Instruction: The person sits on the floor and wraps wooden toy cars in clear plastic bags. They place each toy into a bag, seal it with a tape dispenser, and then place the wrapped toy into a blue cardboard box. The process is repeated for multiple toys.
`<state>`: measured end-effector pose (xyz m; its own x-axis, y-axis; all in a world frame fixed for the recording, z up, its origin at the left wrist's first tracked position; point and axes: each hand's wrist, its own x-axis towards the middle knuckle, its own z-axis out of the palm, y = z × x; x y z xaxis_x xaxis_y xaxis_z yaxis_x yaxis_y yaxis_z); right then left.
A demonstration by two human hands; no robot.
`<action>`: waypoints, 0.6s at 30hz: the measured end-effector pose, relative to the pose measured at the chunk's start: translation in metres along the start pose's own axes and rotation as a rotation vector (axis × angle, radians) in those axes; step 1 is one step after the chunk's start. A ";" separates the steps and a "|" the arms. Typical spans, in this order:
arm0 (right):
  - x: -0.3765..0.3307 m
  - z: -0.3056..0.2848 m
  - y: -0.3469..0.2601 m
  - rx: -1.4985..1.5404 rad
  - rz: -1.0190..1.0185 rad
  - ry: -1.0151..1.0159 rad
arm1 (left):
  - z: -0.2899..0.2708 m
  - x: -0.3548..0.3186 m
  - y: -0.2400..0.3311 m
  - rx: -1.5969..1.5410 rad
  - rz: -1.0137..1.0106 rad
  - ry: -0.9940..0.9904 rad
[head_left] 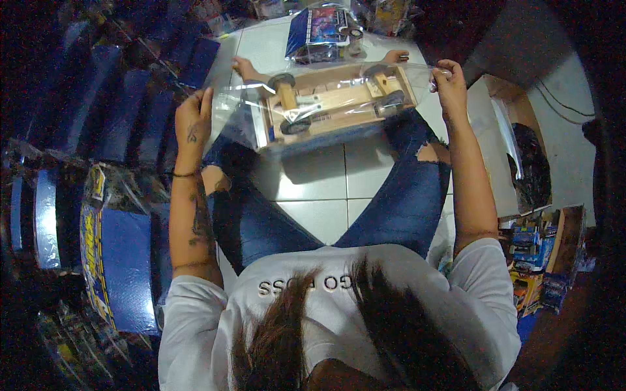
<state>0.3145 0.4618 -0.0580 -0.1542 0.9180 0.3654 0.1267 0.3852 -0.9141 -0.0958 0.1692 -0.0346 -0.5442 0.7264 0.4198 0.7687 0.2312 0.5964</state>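
A wooden toy vehicle (336, 104) with black wheels hangs or rests above my shins, its underside and axles facing me. Clear plastic bag film (238, 104) wraps around it and stretches out to both sides. At the left end, my left hand (193, 120) pinches the film between thumb and fingers. My right hand (450, 91) is closed on a bunched bit of the same plastic at the right end, a little higher. Glare on the film blurs parts of the toy.
White floor tiles (313, 218) show between my jeans-clad legs. Beyond my feet stands a blue printed box (316, 32). Blue wrapped packages (127, 267) crowd the left side. On the right are an open carton (502, 98) and a box of small colourful packages (535, 251).
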 end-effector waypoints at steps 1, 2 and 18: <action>-0.003 0.001 -0.005 -0.121 0.011 -0.028 | -0.001 -0.016 0.000 0.015 -0.055 -0.001; -0.009 0.004 -0.013 -0.236 -0.010 -0.068 | -0.001 -0.033 0.000 0.030 -0.109 -0.002; -0.075 0.104 -0.053 -0.555 -0.926 -0.802 | 0.058 -0.092 0.126 0.179 0.131 -0.563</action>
<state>0.2173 0.3629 -0.0549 -0.9013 0.0659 0.4281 0.0120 0.9918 -0.1273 0.0707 0.1687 -0.0375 -0.2175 0.9757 0.0263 0.8885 0.1868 0.4191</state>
